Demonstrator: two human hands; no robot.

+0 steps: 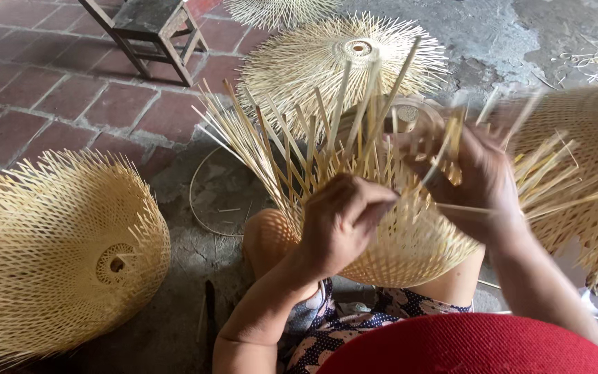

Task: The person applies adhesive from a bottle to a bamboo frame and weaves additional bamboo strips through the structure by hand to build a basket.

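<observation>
A red rounded shape (472, 345) filled the bottom edge, nearest the camera; what it was could not be told. Just beyond it lay patterned dark fabric (354, 329) over the person's lap, with a bare knee (268, 239) showing to the left.

Surface: outdoor ground, red brick paving (70, 90) at upper left, changing to cracked grey concrete (479, 34) at upper right and under the work. A thin hoop (205, 201) lay flat on the concrete beside the knee. A dark wooden stool (153, 31) stood on the bricks at top.

Woven pieces: the unfinished bamboo basket (410, 242) rested on the lap, its loose strips (299, 138) fanning upward. The left hand (344, 221) was curled tight at the weave's upper edge, fingers pinched on the strips. The right hand (479, 176) was motion-blurred; fingers appeared closed around a strip, though the exact grip could not be told.

A finished domed bamboo piece (57, 256) lay on its side at left, its round centre hole facing the camera; nothing visible inside. Another (344, 59) sat beyond the work, centre ring up. A third (583, 159) lay at right, partly behind the right arm. A fourth (278, 10) was cut off by the top edge.
</observation>
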